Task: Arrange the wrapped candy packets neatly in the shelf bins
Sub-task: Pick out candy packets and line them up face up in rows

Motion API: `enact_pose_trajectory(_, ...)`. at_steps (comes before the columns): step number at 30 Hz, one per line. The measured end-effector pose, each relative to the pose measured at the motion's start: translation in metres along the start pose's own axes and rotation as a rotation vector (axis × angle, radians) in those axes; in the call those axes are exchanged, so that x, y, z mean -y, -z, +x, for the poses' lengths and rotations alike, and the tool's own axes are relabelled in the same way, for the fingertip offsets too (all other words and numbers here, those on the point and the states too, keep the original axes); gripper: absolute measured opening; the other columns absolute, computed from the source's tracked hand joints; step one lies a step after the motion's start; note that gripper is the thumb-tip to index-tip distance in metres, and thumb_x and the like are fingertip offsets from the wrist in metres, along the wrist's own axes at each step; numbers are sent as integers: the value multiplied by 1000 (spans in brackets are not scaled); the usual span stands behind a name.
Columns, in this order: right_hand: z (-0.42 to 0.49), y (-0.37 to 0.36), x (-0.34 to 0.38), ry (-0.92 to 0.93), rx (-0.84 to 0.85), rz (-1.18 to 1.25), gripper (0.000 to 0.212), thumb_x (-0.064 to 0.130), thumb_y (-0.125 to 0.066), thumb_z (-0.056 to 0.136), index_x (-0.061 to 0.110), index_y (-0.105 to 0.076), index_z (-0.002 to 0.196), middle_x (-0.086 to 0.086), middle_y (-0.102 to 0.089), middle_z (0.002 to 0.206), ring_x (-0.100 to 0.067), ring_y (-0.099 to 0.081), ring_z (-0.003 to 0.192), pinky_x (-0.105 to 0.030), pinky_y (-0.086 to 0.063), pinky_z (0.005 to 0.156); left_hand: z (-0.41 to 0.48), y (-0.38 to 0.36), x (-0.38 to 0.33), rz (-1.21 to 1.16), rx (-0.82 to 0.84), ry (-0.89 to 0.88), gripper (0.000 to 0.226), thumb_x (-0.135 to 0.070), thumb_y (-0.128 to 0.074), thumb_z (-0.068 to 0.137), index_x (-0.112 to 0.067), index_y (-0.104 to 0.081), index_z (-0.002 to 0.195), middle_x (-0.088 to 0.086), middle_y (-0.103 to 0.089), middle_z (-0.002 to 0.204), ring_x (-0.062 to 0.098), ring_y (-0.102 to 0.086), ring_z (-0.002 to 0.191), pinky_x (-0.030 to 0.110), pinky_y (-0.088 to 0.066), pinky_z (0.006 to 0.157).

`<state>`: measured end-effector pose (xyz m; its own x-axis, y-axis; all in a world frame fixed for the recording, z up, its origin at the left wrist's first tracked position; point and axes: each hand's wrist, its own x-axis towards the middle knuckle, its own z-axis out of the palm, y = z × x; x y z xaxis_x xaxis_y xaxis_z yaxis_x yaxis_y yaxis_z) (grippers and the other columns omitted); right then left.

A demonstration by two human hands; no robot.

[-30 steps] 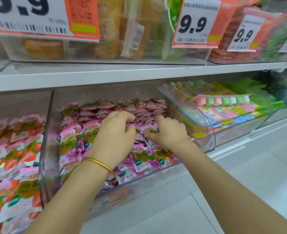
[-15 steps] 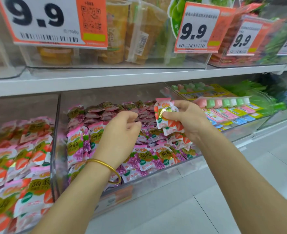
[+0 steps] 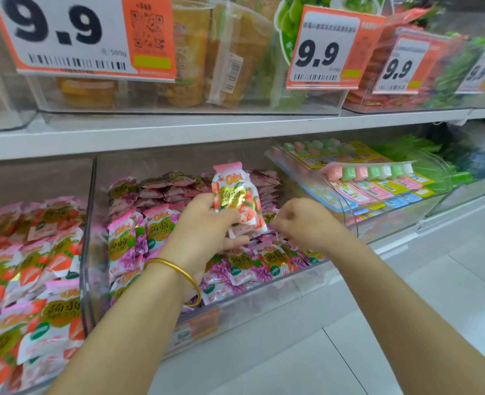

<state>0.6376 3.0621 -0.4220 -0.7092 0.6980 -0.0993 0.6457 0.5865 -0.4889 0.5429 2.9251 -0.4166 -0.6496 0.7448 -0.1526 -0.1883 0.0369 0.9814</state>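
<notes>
Red packet (image 3: 237,201) passed right-to-left | left hand (image 3: 204,223) grips it | right hand (image 3: 304,220) fisted beside

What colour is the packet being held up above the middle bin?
The packet is pink-topped, white and red, with a gold label; head view.

Above you hang orange-and-white price tags reading 9.9: a large one (image 3: 64,35) at left, a smaller one (image 3: 327,49) further right. Yellow packaged snacks (image 3: 191,52) sit behind them. Pale floor tiles (image 3: 421,323) lie below you.
</notes>
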Motion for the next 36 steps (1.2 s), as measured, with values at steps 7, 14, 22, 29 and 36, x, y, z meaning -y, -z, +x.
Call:
enact_pose_trajectory(7, -1, -9, -1, 6, 226, -190, 57, 34, -75, 77, 6, -50, 120, -9, -57, 107, -22, -57, 92, -32, -49, 75, -5, 1, 0, -224, 39, 98, 21, 8, -46, 88, -1, -56, 104, 23, -64, 109, 32, -66, 97, 38, -59, 74)
enact_pose_trajectory(14, 6, 16, -15, -29, -18, 463, 31, 15, -73, 80, -10, -60, 94, -26, -65, 79, -28, -60, 62, -33, -54, 60, -5, -2, 2, -210, 49, 41, 33, 9, -52, 86, -4, -52, 116, 19, -64, 111, 23, -67, 90, 33, -58, 76)
enact_pose_trajectory(22, -13, 21, 11, 167, 263, 1182, 19, 17, -66, 69, 8, -63, 85, -4, -67, 74, -12, -64, 63, -28, -57, 58, -8, -4, 5, -146, 44, -37, 36, 5, -56, 86, -6, -50, 120, 15, -65, 107, 17, -67, 79, 31, -59, 71)
enact_pose_trajectory(29, -19, 4, 33, 252, 143, 1175, 22, 10, -70, 68, 12, -52, 82, 0, -67, 64, -10, -64, 53, -24, -53, 47, -31, 3, -8, -229, 49, -8, 24, -12, -46, 96, -9, -52, 119, 15, -67, 109, 25, -68, 91, 36, -58, 75)
enact_pose_trajectory(36, -32, -17, 71, 329, 319, 1101, 37, 45, -63, 67, 12, -54, 81, -4, -57, 64, -13, -50, 49, -21, -40, 38, -80, 43, -24, -45, -81, -191, 27, -4, -54, 91, -10, -46, 116, 17, -60, 115, 23, -66, 88, 31, -59, 71)
